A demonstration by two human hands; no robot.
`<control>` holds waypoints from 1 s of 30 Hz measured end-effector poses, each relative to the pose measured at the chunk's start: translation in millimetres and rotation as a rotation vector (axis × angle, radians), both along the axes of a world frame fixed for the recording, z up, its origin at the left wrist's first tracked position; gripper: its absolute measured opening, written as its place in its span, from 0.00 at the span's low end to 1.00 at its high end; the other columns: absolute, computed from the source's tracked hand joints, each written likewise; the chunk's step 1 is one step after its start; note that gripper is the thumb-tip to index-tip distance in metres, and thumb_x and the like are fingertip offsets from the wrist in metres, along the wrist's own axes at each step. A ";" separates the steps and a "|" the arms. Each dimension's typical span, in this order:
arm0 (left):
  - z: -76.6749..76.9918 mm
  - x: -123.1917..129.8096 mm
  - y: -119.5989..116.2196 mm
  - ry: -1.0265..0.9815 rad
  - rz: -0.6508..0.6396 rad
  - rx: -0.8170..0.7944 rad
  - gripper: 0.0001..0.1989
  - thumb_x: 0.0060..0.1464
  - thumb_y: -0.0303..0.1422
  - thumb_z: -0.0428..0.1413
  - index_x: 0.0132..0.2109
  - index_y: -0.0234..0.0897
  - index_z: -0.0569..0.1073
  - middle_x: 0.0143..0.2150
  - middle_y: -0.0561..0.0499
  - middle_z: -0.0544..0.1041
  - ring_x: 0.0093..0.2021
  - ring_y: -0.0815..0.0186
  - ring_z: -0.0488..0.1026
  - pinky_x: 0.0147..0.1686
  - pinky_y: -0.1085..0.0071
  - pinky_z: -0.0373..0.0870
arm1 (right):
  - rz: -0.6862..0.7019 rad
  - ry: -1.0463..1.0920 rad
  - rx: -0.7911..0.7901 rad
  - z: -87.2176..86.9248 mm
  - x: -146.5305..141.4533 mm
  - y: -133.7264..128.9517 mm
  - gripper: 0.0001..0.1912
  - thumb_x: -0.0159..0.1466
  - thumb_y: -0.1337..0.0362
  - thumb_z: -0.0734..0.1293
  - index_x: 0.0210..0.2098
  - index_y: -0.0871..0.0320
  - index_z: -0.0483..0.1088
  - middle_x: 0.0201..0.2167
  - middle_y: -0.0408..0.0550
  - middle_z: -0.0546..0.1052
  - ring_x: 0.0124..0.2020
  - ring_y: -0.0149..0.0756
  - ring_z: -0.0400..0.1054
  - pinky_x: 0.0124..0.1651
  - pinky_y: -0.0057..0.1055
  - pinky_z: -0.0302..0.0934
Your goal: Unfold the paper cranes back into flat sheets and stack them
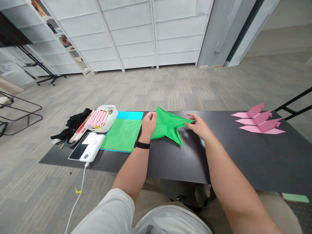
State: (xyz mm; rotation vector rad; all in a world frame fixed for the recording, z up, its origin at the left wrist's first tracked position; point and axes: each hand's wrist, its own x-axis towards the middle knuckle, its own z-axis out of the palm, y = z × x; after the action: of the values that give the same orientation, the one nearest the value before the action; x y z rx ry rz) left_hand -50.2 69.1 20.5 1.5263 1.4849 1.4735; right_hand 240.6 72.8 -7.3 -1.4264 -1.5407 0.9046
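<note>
A green sheet of paper [167, 123], folded into a pointed, star-like shape, is held between my two hands just over the dark table. My left hand [149, 124], with a black band at the wrist, pinches its left edge. At the right, my right hand [198, 125] has thumb and fingers closed on the tip of a long point. One more point hangs down toward the front. Left of my left hand lies a flat green sheet [122, 133] on top of blue paper [130, 115].
Three pink folded paper birds [262, 125] stand in a row on the table's right. At the left are a white basket [112, 117] with a pink patterned packet, a phone [81, 150], a white power bank [92, 148] with a cable, and black cloth [78, 120].
</note>
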 end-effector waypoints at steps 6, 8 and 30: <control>-3.6 -4.3 4.2 -0.064 -0.022 -0.012 0.12 0.67 0.39 0.55 0.38 0.38 0.75 0.30 0.55 0.72 0.32 0.68 0.67 0.34 0.73 0.62 | -0.037 0.358 -0.275 8.3 0.6 -0.5 0.23 0.55 0.65 0.75 0.49 0.53 0.72 0.34 0.43 0.80 0.35 0.36 0.78 0.38 0.32 0.74; -5.4 -5.9 6.6 -0.086 -0.030 -0.040 0.12 0.67 0.39 0.56 0.37 0.37 0.75 0.30 0.55 0.72 0.31 0.68 0.66 0.34 0.73 0.62 | -0.042 0.428 -0.256 13.9 0.9 -1.7 0.20 0.54 0.65 0.75 0.46 0.53 0.72 0.35 0.43 0.80 0.35 0.35 0.77 0.38 0.32 0.74; -2.0 -2.3 4.8 -0.214 -0.190 -0.093 0.08 0.64 0.37 0.60 0.46 0.38 0.78 0.40 0.48 0.82 0.41 0.64 0.79 0.46 0.67 0.76 | -0.205 0.329 0.089 27.1 9.5 -2.1 0.23 0.55 0.53 0.73 0.49 0.53 0.74 0.32 0.42 0.77 0.30 0.34 0.70 0.34 0.32 0.66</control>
State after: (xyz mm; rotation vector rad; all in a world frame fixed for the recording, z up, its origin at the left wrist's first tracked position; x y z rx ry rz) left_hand -52.5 73.9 18.5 1.3672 1.2312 1.3879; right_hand 250.1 70.7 19.8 -1.2730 -1.1542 0.8837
